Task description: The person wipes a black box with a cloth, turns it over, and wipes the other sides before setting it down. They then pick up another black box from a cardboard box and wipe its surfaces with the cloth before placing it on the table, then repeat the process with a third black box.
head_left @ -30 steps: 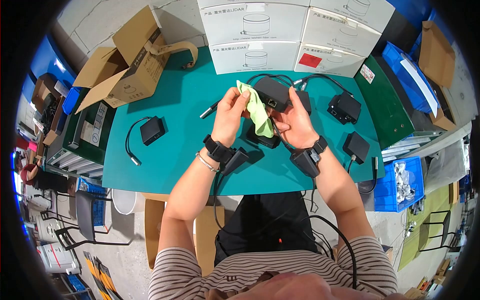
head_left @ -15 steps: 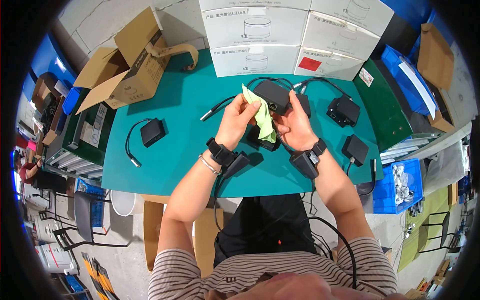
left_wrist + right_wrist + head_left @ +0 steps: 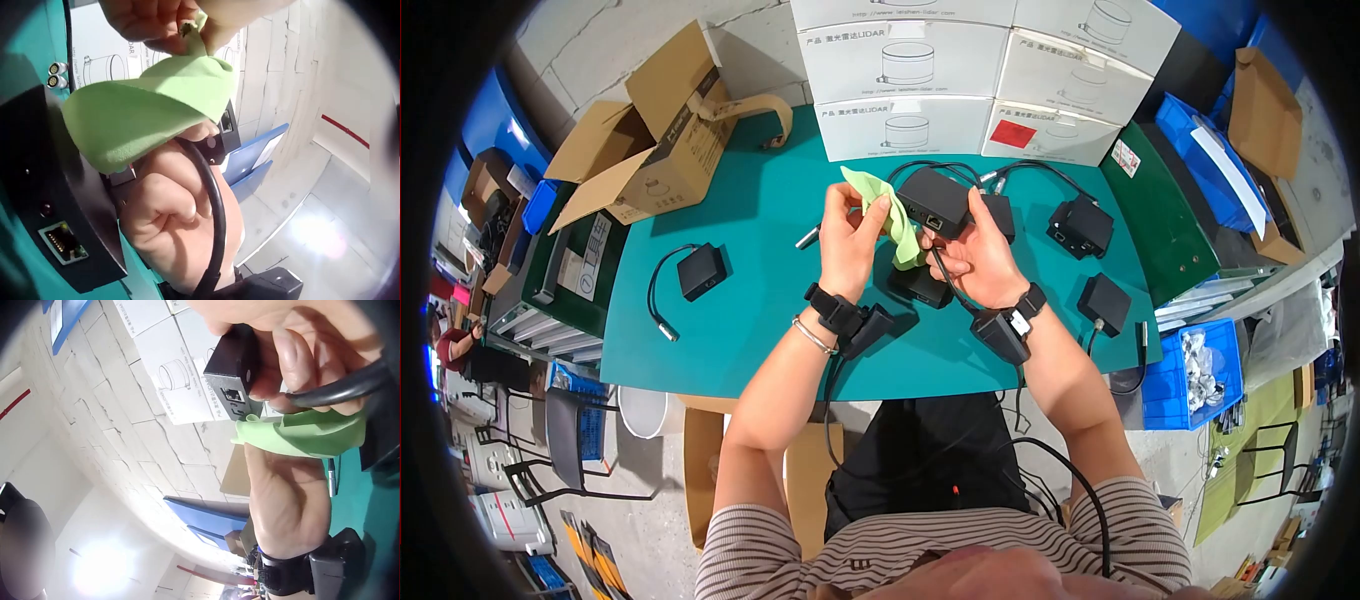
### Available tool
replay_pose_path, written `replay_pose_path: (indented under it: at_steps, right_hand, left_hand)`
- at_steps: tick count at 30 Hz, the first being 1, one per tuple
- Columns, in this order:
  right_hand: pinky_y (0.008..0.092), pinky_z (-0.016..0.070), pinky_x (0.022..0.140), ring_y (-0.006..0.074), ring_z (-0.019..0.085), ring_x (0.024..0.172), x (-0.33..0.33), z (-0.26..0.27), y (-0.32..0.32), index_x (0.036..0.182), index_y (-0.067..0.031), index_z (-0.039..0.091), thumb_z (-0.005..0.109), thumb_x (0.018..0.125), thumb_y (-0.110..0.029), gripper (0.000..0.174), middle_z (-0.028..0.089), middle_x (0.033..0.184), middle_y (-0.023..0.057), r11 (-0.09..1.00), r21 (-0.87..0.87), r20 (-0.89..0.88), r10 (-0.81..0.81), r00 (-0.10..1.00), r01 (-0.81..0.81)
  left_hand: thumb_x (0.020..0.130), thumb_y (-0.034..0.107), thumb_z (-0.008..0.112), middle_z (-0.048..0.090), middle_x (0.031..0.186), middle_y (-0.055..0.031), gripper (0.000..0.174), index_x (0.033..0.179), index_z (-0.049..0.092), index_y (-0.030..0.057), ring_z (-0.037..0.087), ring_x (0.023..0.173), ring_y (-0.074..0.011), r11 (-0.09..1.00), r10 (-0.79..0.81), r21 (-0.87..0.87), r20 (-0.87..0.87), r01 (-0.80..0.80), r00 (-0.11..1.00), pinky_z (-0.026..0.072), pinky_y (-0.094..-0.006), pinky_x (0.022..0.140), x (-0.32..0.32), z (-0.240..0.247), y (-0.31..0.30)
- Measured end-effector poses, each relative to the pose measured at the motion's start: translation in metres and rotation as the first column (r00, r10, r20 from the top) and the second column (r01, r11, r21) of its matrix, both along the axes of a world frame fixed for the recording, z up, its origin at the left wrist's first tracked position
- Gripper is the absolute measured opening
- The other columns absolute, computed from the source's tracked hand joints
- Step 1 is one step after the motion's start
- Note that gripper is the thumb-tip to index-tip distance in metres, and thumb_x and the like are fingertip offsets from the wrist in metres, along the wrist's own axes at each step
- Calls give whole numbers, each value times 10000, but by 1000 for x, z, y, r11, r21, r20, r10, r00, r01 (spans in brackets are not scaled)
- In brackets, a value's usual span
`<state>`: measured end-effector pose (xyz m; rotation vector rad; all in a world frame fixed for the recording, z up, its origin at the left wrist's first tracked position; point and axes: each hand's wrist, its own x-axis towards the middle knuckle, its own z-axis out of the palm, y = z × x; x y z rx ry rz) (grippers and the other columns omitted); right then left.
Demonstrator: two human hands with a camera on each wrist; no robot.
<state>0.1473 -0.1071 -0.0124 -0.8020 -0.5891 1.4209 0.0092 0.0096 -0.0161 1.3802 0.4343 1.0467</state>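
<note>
Green cloth [image 3: 878, 205] and black box [image 3: 933, 203] held up over the teal mat [image 3: 750, 230].
The left hand [image 3: 852, 235] pinches the cloth between thumb and fingertips. At its 3 o'clock, the right hand [image 3: 975, 258] curls its fingers round the box, and the cloth touches the box's left end. White cartons [image 3: 900, 125] stand beyond at 12 o'clock.

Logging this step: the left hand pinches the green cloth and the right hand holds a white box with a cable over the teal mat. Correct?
Not quite. The box in the right hand is black, not white; the head view shows it. The left hand does pinch the green cloth, over the teal mat.
</note>
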Motion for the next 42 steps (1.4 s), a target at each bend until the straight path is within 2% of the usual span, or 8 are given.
replay_pose_path:
  at_steps: [4, 9, 13, 16, 21, 29, 37, 42]
  right_hand:
    - [227, 347, 572, 52, 287, 494, 0, 0, 0, 1157, -131, 553, 236, 947, -659, 651, 577, 854, -5, 1000, 18, -4, 25, 1000, -25]
    - [222, 343, 567, 51, 285, 495, -2, -1, 1, 1188, -137, 545, 233, 950, -654, 649, 582, 855, -2, 1000, 13, 3, 17, 1000, -17]
    - [221, 337, 560, 51, 283, 496, -4, 2, 0, 1171, -137, 546, 229, 951, -655, 646, 577, 846, -3, 1000, -1, 3, 10, 1000, -10]
    - [217, 324, 552, 51, 283, 498, -2, 0, 0, 1160, -140, 546, 234, 949, -657, 639, 567, 833, -7, 1000, 14, 7, 10, 1000, -10]
    - [213, 294, 528, 59, 277, 499, -5, 1, 0, 1154, -137, 538, 249, 953, -646, 619, 565, 836, -12, 999, -21, -10, -36, 999, 36]
    - [206, 234, 474, 66, 271, 510, -3, -4, 3, 1173, -136, 518, 267, 960, -631, 594, 574, 887, -11, 999, 20, -49, -43, 998, 44]
    - [214, 237, 475, 65, 271, 529, -6, 1, 1, 1172, -139, 532, 257, 954, -645, 616, 572, 854, -11, 999, 4, 3, -39, 999, 39]
    - [212, 236, 469, 65, 282, 528, -3, -3, 2, 1110, -112, 573, 255, 958, -640, 635, 542, 812, -21, 999, 4, -23, -36, 999, 36]
  left_hand:
    - [901, 73, 634, 520, 884, -24, 221, 961, 424, 37, 534, 722, -69, 993, 85, 67, 102, -92, 991, 467, -227, 603, 3, -1, 0]
    - [863, 24, 643, 488, 890, -20, 184, 945, 478, 24, 505, 752, -77, 944, 186, 276, 16, -183, 982, 450, -224, 623, 5, -18, 14]
    - [846, 15, 648, 496, 904, -32, 163, 927, 507, 18, 520, 777, -90, 945, 208, 261, -9, -198, 978, 457, -231, 640, 3, -14, 8]
    - [845, 25, 644, 512, 923, -40, 164, 935, 508, 16, 538, 786, -101, 970, 121, 209, 35, -126, 992, 475, -243, 650, 1, -5, 0]
    - [807, 40, 673, 549, 914, -50, 173, 938, 561, 21, 566, 767, -122, 911, 132, 404, -81, -89, 988, 503, -254, 653, 0, 0, -7]
    - [791, 15, 695, 562, 940, -53, 165, 943, 630, 3, 588, 778, -111, 860, 57, 509, -181, 43, 982, 518, -242, 719, -5, 14, -19]
    - [789, 2, 702, 575, 926, -54, 163, 939, 640, 20, 593, 714, -107, 808, 282, 563, -112, -173, 953, 507, -242, 643, -5, 10, -12]
    - [758, -7, 714, 585, 887, -46, 170, 916, 659, 24, 573, 707, -100, 832, 120, 554, -182, 1, 976, 491, -236, 627, -5, 15, -22]
